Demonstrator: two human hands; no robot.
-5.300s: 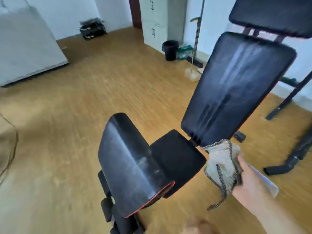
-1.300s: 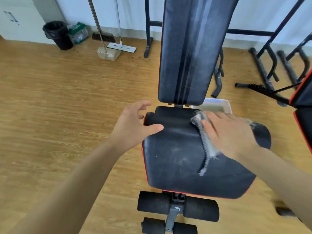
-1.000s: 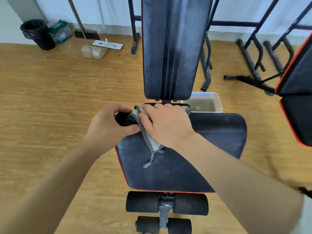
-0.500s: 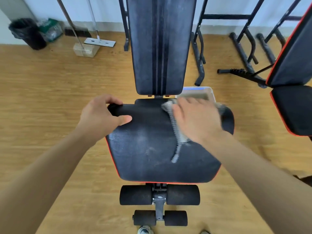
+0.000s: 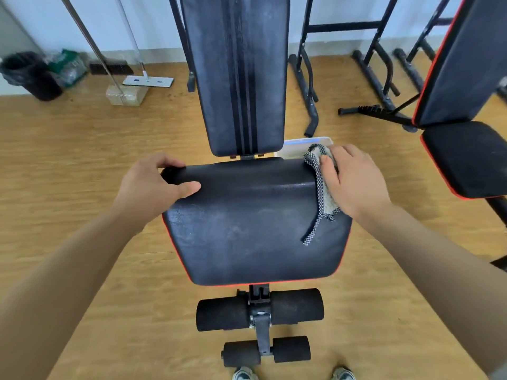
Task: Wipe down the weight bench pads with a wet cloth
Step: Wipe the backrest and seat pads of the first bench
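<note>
Cloth [image 5: 322, 185], grey with a checkered hem, lies on the far right corner of the black seat pad [image 5: 252, 229], pressed under the flat right hand [image 5: 354, 182]. Left hand [image 5: 153, 185] grips the pad's far left corner.

Location type: small gym or exercise room. Indicators: an adjustable weight bench [image 5: 247, 229] with foam leg rollers [image 5: 225, 311], a second padded bench [image 5: 466, 160] at the right, and black steel equipment frames [image 5: 310, 78] along a white wall [image 5: 153, 23]. The floor is a wood-look floor [image 5: 82, 160]. A flat mop [image 5: 148, 81] and a bin [image 5: 33, 75] stand at the wall.
</note>
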